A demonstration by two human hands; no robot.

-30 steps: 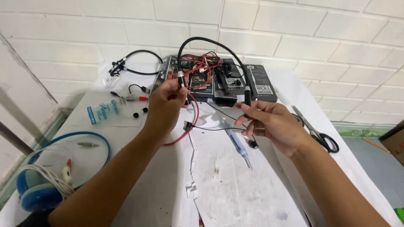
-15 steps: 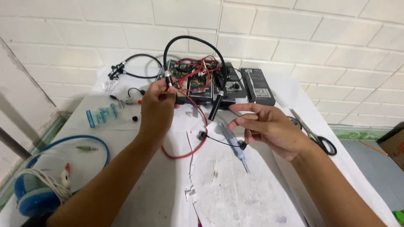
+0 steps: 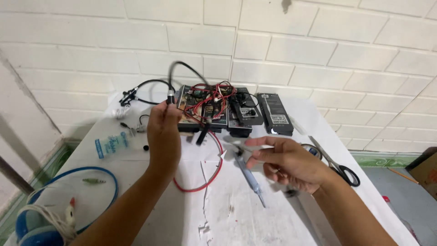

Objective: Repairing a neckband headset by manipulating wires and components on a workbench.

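My left hand (image 3: 163, 132) is raised over the white table (image 3: 136, 214) and pinches a black cable (image 3: 182, 68) just below its metal plug (image 3: 170, 96). The cable arcs up and over, and its other black end (image 3: 200, 136) hangs free in front of an open circuit board with red wires (image 3: 205, 102). My right hand (image 3: 286, 160) hovers to the right with the fingers loosely spread and nothing clearly in them. A slim grey-blue pen-like tool (image 3: 249, 175) lies on the table just under and left of that hand.
Black boxes (image 3: 274, 114) stand against the brick wall beside the board. Scissors (image 3: 340, 167) lie at the right edge. A red wire loop (image 3: 205, 182) lies mid-table, a clear blue packet (image 3: 109, 145) at the left, a blue cable ring (image 3: 107, 182) and blue headphones (image 3: 32, 230) at the bottom left.
My right hand has let go of the black cable's end and drawn back to the right. My left hand has lifted its end higher, and the freed end now dangles by the board.
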